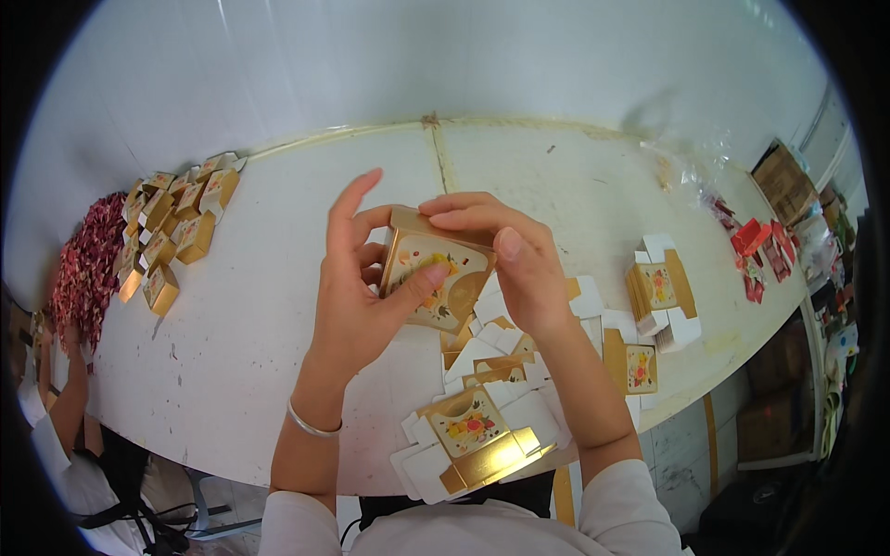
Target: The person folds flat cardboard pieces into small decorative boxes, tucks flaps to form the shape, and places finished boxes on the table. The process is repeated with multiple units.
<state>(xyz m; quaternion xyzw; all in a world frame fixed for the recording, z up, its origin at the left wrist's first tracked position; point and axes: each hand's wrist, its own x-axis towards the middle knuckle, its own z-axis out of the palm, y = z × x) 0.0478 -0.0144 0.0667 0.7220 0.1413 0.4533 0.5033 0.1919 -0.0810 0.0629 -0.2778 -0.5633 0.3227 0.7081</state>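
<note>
Head view, sole view.

Item: one gold carton (456, 295) with a fruit-and-flower panel, held between the two hands above the middle of the tabletop (232, 389). It has been opened out into box form; its upper flap appears not yet shut, so it is judged part-made.

Judged done: a cluster of formed cartons (193, 237) at the far left, some with white flaps standing out; whether all are closed cannot be told.

Judged left: loose flat blanks (471, 428) overlapping before the person; a stack of blanks (660, 289) to the right; one blank (640, 369) just beside it. By appearance, a good share remains.

Left hand (350, 301): forearm nearly upright, silver bangle (313, 422) at the wrist. Grip closed on the carton, thumb flat across the printed panel, other fingers behind, index finger raised clear.

Right hand (524, 255): forearm leaning inward from lower right, fingers bent over the carton's upper flap, thumb near its right corner. Whether this grip pinches the card or merely presses cannot be told.
</note>
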